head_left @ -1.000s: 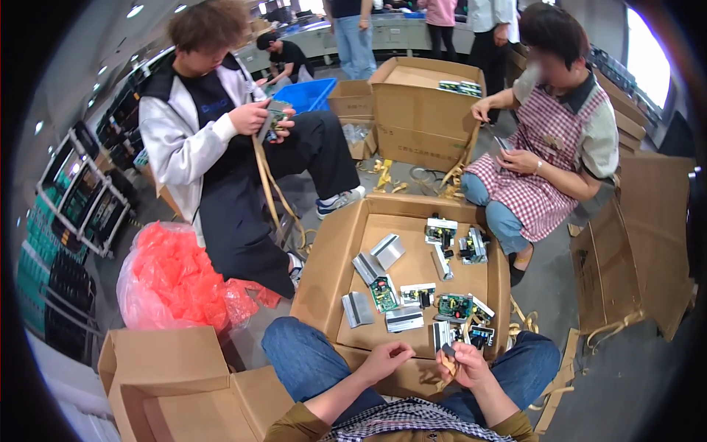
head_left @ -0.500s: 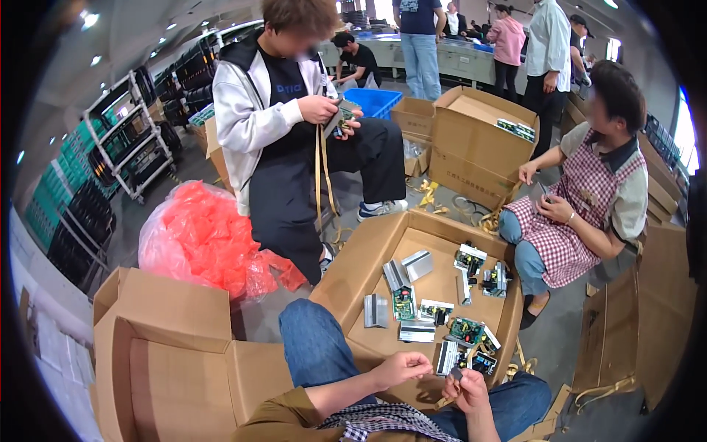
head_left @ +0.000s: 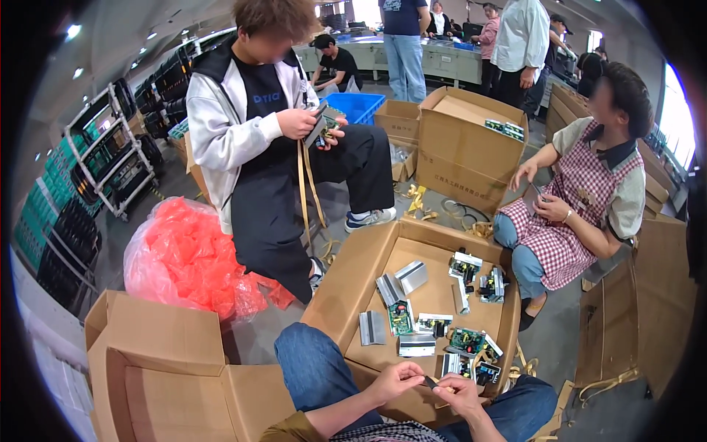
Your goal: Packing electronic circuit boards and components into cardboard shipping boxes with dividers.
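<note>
A grey concrete floor [head_left: 442, 195] spreads across a large workshop. Wheeled metal racks [head_left: 110, 158] holding green boards stand along the left side. Round ceiling lamps [head_left: 72, 31] glow overhead (small and bright), while daylight pours through a window [head_left: 674, 103] at right. A long table [head_left: 434, 62] runs along the back.

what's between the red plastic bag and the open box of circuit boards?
Head view: the seated person's dark-trousered leg and a strip of bare grey floor separate the red plastic bag from the open box.

Open brown cardboard boxes [head_left: 442, 272] all around
</note>
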Available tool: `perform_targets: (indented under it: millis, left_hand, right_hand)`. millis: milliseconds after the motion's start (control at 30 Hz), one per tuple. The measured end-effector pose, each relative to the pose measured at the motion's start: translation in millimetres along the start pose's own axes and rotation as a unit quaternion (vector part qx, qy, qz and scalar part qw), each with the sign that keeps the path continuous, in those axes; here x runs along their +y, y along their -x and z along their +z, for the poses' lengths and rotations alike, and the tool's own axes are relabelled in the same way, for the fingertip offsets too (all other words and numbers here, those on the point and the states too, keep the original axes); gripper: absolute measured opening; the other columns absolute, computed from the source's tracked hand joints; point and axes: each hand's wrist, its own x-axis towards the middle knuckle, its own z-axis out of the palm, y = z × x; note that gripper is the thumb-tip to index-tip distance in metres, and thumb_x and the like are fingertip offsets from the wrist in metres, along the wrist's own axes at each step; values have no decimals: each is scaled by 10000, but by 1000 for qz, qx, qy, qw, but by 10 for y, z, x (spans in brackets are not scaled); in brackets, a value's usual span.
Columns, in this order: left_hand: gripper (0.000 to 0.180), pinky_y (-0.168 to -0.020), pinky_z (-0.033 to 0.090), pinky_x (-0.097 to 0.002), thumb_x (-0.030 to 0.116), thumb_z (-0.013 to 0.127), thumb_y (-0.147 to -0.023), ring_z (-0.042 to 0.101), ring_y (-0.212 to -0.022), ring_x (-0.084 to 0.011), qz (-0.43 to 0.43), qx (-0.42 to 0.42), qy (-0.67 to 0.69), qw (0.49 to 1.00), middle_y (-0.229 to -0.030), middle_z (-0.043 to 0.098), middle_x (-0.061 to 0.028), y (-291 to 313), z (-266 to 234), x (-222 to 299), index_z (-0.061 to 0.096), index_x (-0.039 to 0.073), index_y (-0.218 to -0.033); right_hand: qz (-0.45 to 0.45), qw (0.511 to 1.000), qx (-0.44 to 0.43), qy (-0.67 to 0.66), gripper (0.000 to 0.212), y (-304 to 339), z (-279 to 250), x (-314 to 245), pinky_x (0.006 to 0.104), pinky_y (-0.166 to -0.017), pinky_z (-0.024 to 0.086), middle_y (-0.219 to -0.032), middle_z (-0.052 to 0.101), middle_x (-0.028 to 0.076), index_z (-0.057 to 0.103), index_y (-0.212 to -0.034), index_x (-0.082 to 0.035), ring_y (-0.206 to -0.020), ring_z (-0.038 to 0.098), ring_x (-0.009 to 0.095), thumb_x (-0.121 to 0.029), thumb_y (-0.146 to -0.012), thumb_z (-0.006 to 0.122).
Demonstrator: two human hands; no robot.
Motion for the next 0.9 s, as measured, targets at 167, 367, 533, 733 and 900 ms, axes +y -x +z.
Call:
perform_targets:
  millis: [167,367,533,733,900]
  left_hand:
    - [138,-740,439,-187,90,590,-850,553,-800,-56,-46,-38,-40,997,-864,590,-4,-45,-7,48,571,8,-959]
    - [130,-721,440,-187,90,601,-842,551,-772,-51,-15,1,11,1000,-837,593,2,-59,121,46,580,13,-945]
    - [135,-742,449,-194,79,599,-842,570,-815,-65,-48,-32,-13,998,-874,609,-16,-40,54,-91,587,2,-953]
    - [134,-727,440,-191,91,604,-838,554,-776,-55,-40,15,-7,999,-843,595,0,-59,118,-75,582,16,-947]
    - [120,-719,440,-192,86,599,-839,560,-759,-55,-55,-4,-39,998,-821,600,2,-102,70,30,590,13,-934]
  right_hand:
    - [26,1000,4,2,56,52,-1,-38,233,-636,426,-779,613,60,659,-767,13,-709,550,112,-12,-722,679]
    - [19,1000,5,16,68,111,-34,-117,225,-617,430,-767,614,58,662,-776,12,-688,550,109,-20,-721,686]
    - [-14,999,-15,26,78,84,-61,-65,202,-555,442,-752,607,48,661,-790,9,-652,561,92,-37,-735,690]
    - [-25,999,-21,44,82,34,-78,28,199,-538,444,-744,605,41,662,-795,1,-634,565,84,-51,-740,694]
    - [-13,999,-20,25,86,-46,-85,55,214,-577,433,-749,610,44,663,-779,4,-654,555,101,-53,-727,701]
